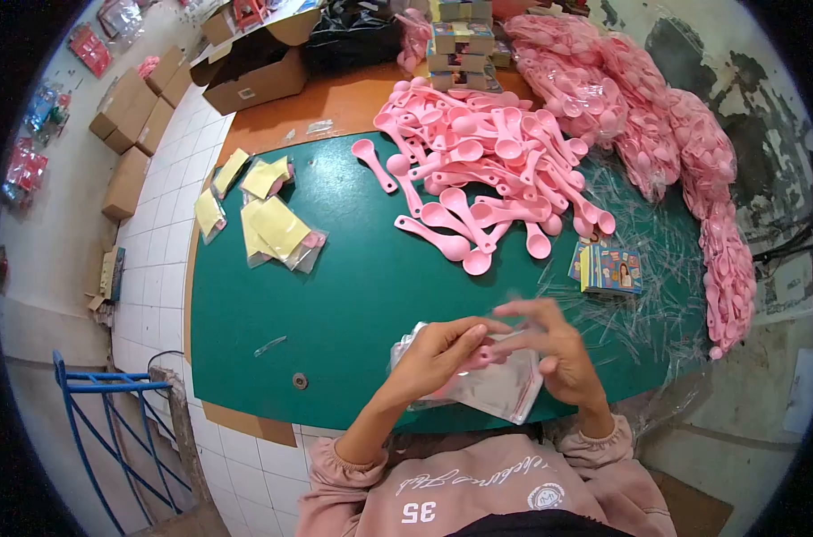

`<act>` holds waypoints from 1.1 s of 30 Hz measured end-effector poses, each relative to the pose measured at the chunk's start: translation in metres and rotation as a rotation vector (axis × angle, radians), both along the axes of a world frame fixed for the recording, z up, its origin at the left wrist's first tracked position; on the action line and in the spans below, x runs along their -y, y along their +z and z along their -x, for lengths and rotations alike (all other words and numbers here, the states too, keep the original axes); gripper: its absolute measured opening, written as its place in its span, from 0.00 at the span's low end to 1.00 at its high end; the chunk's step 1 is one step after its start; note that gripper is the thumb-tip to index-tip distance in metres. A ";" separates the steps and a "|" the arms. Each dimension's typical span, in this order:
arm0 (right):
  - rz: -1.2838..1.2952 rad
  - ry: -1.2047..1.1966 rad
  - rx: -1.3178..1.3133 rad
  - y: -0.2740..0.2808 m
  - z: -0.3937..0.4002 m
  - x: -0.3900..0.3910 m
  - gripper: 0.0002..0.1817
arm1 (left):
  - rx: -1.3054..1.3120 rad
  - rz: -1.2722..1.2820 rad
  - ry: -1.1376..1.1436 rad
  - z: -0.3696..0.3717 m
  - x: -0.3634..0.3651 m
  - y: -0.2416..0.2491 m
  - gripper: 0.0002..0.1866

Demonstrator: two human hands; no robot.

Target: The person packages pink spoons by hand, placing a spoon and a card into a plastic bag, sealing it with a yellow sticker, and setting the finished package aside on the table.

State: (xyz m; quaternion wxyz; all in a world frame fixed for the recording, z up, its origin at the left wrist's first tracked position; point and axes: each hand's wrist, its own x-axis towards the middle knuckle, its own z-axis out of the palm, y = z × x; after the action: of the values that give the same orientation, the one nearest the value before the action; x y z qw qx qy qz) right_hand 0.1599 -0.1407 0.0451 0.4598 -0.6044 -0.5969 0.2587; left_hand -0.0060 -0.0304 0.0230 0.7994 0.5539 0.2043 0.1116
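Note:
My left hand (444, 352) is closed around a pink plastic spoon (487, 354), whose handle end shows between the fingers; the rest is hidden. Close beside it, my right hand (563, 353) has its fingers spread, somewhat smeared by motion, near the spoon's end. Beneath both hands lies a stack of clear plastic bags (505, 394) at the table's near edge. Farther back is a big heap of pink spoons (487, 161). A small stack of printed cards (610, 270) sits to the right of the heap's near end.
Several bags with yellow cards (281, 225) lie on the green table (335, 295) at left. Thin clear plastic strips (657, 313) litter the right side. Big bags of pink spoons (639, 125) line the right edge. Bundled cards (462, 54) and an open carton (256, 76) stand behind.

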 end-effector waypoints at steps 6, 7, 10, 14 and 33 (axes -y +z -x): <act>0.160 -0.646 0.037 -0.020 -0.081 0.017 0.26 | -0.105 -0.011 -0.035 0.012 -0.009 0.004 0.19; 0.270 -0.821 0.297 -0.031 -0.099 0.023 0.25 | -0.103 -0.015 -0.040 0.013 -0.010 0.003 0.19; 0.430 -0.976 0.513 -0.047 -0.136 0.041 0.26 | -0.084 -0.010 -0.034 0.012 -0.011 0.002 0.20; 0.411 -1.060 0.635 -0.050 -0.133 0.042 0.30 | -0.055 0.004 -0.048 0.008 -0.009 0.003 0.20; 0.353 -1.060 0.376 -0.046 -0.159 0.056 0.18 | 0.006 -0.040 -0.128 0.005 -0.006 0.003 0.18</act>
State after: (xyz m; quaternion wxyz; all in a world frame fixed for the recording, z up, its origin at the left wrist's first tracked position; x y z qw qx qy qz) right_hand 0.3184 -0.1965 -0.0012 0.3051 -0.9233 -0.2324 -0.0225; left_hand -0.0107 -0.0246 0.0262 0.7943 0.5813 0.1635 0.0659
